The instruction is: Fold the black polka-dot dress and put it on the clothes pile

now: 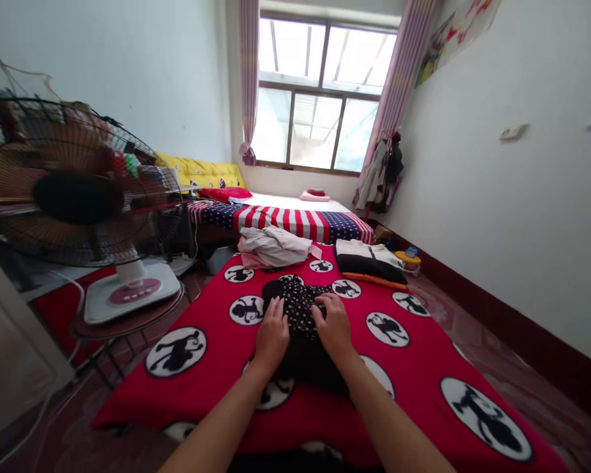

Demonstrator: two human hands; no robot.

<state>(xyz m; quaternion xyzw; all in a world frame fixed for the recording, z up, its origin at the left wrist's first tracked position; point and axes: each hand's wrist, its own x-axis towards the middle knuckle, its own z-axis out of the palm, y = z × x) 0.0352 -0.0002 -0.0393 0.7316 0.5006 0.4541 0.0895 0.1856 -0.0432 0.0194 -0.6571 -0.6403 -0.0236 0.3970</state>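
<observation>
A black garment [300, 309] with a small white floral pattern on its upper part and plain black cloth below lies on the red blanket [320, 407] in front of me. My left hand [273, 332] rests on the garment's left side, its fingers stretched forward over the cloth. On the right side, my right hand [333, 325] lies on the cloth with the fingers bent a little and the thumb apart. Neither hand visibly grips the fabric. My forearms cover part of the blanket's white circles with black monkey figures.
Beyond the garment lies a loose heap of pale grey and pink clothes [276, 246]. A folded stack of clothes [369, 259] sits at the far right of the blanket. To the left, a fan [132, 289] stands on a round stool [128, 322]. Another bed [285, 223] stands below the window.
</observation>
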